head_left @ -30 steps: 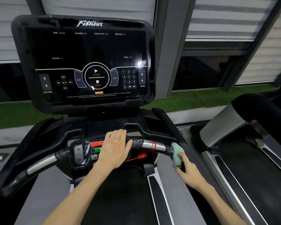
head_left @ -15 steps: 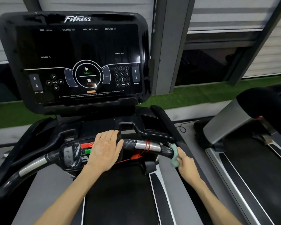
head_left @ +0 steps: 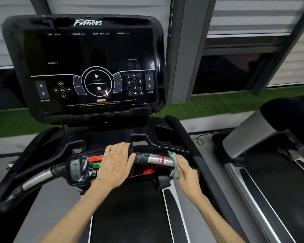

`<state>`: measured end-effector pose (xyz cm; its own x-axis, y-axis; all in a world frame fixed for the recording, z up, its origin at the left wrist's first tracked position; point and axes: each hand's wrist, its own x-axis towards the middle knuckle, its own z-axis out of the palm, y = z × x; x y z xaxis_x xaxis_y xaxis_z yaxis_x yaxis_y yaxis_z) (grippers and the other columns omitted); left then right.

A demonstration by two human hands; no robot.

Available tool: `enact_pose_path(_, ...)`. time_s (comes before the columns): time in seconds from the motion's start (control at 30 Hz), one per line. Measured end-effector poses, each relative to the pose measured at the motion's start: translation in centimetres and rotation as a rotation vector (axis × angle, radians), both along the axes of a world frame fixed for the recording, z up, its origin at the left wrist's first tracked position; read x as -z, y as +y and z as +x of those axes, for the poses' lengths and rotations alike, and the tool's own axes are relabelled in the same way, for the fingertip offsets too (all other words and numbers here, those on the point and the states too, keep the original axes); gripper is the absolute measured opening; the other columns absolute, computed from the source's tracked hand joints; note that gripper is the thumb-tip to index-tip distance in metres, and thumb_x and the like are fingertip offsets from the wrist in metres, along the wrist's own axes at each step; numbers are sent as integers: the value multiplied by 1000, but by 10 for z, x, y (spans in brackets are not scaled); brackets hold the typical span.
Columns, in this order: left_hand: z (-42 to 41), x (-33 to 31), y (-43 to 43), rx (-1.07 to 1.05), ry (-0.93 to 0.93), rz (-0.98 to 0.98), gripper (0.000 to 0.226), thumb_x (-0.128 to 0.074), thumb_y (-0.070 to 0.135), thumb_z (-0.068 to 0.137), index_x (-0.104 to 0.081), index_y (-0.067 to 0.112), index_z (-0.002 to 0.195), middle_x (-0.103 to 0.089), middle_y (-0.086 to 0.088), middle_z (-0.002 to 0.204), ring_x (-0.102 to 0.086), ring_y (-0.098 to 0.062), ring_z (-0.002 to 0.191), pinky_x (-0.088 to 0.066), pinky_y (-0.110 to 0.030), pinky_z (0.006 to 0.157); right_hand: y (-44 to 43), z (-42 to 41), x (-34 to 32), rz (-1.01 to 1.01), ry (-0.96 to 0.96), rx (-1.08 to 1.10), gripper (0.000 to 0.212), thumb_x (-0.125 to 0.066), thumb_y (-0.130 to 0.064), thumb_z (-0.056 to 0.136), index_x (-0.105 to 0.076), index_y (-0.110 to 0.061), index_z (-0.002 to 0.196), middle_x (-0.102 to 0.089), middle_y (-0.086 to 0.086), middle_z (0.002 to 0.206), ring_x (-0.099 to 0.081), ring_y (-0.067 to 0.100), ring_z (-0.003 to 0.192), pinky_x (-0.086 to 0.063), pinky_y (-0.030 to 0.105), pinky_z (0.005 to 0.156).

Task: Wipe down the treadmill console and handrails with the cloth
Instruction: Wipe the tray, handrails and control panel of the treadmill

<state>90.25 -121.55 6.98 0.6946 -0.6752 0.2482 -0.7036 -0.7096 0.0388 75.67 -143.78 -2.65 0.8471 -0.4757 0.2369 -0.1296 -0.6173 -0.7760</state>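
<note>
The black treadmill console (head_left: 88,64) stands upright ahead, its dark screen showing START, STOP and a keypad. Below it runs the front handrail (head_left: 154,159), black with a silver sleeve and a red cord around it. My right hand (head_left: 187,174) presses a small pale-green cloth (head_left: 175,165) against the right end of that silver sleeve. My left hand (head_left: 115,163) lies flat, fingers together, on the small control panel (head_left: 81,168) at the handrail's centre, covering part of its red and green buttons.
A curved left handrail (head_left: 35,179) sweeps toward the lower left. The black running belt (head_left: 130,213) lies under my forearms. A second treadmill (head_left: 263,137) stands close on the right. Green turf and shuttered windows lie behind.
My right hand slid the cloth leftward along the handrail, from the black right end onto the silver sleeve. The left hand stayed on the control panel. The camera view shifted slightly.
</note>
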Motion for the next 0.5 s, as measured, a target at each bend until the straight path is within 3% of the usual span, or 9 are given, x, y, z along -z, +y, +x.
enact_pose_path(0.17, 1, 2, 1, 10, 3, 11, 54, -27, 41, 99, -59, 6, 124, -65, -8, 119, -61, -23, 109, -46, -40, 98, -6, -5, -12, 9, 8, -78, 53, -43, 3, 96, -42, -22, 143, -50, -13, 137, -47, -2, 125, -32, 16, 109)
enact_pose_path(0.23, 2, 2, 2, 18, 0, 5, 53, -28, 41, 99, -59, 6, 124, -65, -9, 118, -61, -24, 109, -46, -40, 98, -17, -18, -9, -9, 58, -40, 56, -45, 3, 94, -43, -24, 143, -55, -16, 127, -55, -3, 112, -37, 12, 100)
enact_pose_path(0.37, 0, 0, 2, 7, -6, -5, 53, -28, 41, 98, -60, 6, 122, -66, -8, 117, -61, -24, 107, -47, -41, 96, -34, -33, 13, -60, 235, 146, 61, -48, 3, 89, -41, -25, 142, -67, -4, 105, -64, 14, 81, -51, 24, 78)
enact_pose_path(0.43, 0, 0, 0, 2, -8, -8, 52, -28, 41, 98, -61, 7, 120, -66, -7, 115, -62, -23, 104, -47, -40, 95, -27, -28, 17, -44, 226, 195, 53, -45, 2, 90, -46, -26, 135, -62, -5, 90, -58, 8, 69, -49, 21, 70)
enact_pose_path(0.5, -2, -1, 0, 3, -12, -5, 51, -28, 40, 98, -61, 7, 119, -66, -7, 113, -62, -23, 103, -47, -40, 94, -14, -22, 14, 5, 132, 207, 48, -44, 2, 92, -48, -27, 130, -53, -8, 87, -52, 5, 66, -48, 19, 71)
